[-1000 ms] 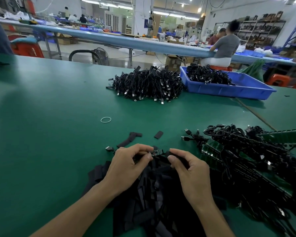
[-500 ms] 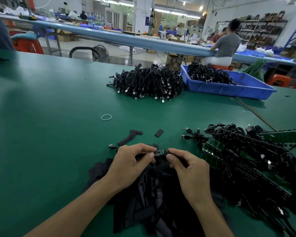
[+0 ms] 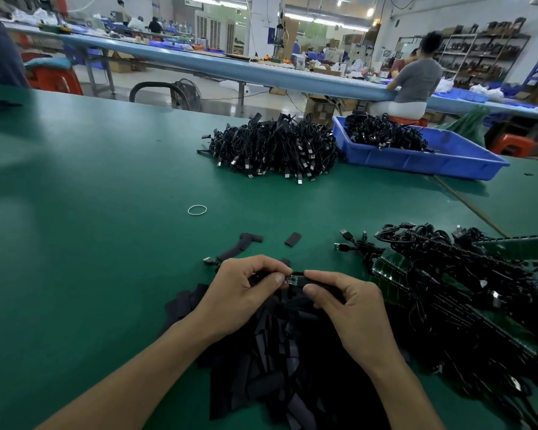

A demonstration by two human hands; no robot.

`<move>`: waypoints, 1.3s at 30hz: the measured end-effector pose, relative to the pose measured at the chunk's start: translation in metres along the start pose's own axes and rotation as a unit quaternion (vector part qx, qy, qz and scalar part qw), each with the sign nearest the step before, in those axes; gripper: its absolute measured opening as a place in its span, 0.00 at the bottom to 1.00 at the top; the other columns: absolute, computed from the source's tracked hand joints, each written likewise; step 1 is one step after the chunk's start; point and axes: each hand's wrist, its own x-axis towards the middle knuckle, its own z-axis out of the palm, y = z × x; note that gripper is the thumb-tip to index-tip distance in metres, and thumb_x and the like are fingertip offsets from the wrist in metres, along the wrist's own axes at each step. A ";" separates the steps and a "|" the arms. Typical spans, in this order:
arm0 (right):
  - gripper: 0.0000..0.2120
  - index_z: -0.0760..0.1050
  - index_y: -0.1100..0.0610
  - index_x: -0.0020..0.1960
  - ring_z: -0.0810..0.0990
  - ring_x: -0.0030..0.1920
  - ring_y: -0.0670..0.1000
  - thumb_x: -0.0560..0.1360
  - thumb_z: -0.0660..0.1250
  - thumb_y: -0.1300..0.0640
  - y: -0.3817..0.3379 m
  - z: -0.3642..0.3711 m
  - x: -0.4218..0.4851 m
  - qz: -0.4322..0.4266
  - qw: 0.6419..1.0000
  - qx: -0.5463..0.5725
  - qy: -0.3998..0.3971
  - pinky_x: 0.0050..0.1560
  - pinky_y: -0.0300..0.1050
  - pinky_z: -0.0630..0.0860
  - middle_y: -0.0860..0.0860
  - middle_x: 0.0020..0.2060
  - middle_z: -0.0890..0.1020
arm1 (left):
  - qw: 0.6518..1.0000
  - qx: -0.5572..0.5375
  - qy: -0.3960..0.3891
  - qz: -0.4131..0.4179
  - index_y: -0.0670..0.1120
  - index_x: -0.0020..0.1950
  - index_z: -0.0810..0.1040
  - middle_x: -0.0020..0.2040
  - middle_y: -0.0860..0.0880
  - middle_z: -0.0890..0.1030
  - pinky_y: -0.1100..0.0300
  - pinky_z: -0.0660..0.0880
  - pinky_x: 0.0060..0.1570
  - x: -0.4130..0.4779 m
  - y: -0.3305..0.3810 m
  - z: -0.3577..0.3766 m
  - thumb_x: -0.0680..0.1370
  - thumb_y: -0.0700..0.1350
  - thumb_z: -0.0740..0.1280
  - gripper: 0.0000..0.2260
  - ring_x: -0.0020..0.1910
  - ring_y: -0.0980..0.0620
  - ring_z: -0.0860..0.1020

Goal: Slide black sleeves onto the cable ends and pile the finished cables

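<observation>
A: What am I holding?
B: Your left hand (image 3: 243,293) pinches the cable end (image 3: 292,279), its small board showing; your right hand (image 3: 351,308) pinches a black sleeve (image 3: 325,285) touching that end; both grips are clamped, above the heap of loose sleeves (image 3: 271,352) on the green surface (image 3: 90,212).
A: And around me?
B: Cables with green boards (image 3: 463,274) tangle to your right; the pile of cables (image 3: 271,147) lies far across, just beside the blue tray (image 3: 416,159); a rubber band (image 3: 197,210) lies between.

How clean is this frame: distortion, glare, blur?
Head view: wide-angle distortion bows the far bench; lights leave a sheen on the table; left hand, right hand and the small board they pinch are sharp; the sleeve pile is too dark for detail.
</observation>
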 end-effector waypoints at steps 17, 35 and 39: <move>0.15 0.85 0.40 0.47 0.82 0.36 0.41 0.73 0.75 0.62 -0.009 -0.005 0.001 -0.012 0.996 0.067 -0.051 0.40 0.32 0.76 0.43 0.38 0.86 | 0.992 -0.011 -0.123 -0.039 0.49 0.51 0.77 0.42 0.48 0.87 0.54 0.76 0.41 0.015 0.026 -0.024 0.79 0.38 0.70 0.07 0.37 0.52 0.82; 0.13 0.84 0.43 0.47 0.82 0.32 0.43 0.74 0.74 0.62 -0.011 -0.002 -0.002 -0.048 0.997 0.045 0.028 0.37 0.32 0.76 0.44 0.36 0.86 | 0.990 0.102 -0.069 -0.070 0.48 0.38 0.83 0.31 0.49 0.82 0.59 0.70 0.33 0.015 0.028 -0.016 0.78 0.48 0.72 0.09 0.28 0.56 0.73; 0.14 0.84 0.42 0.47 0.82 0.34 0.42 0.74 0.74 0.63 -0.011 -0.002 -0.001 -0.044 0.997 0.058 0.010 0.38 0.33 0.77 0.45 0.36 0.86 | 0.990 0.086 -0.082 -0.078 0.49 0.39 0.83 0.32 0.54 0.83 0.59 0.70 0.33 0.015 0.027 -0.017 0.79 0.46 0.70 0.09 0.29 0.56 0.73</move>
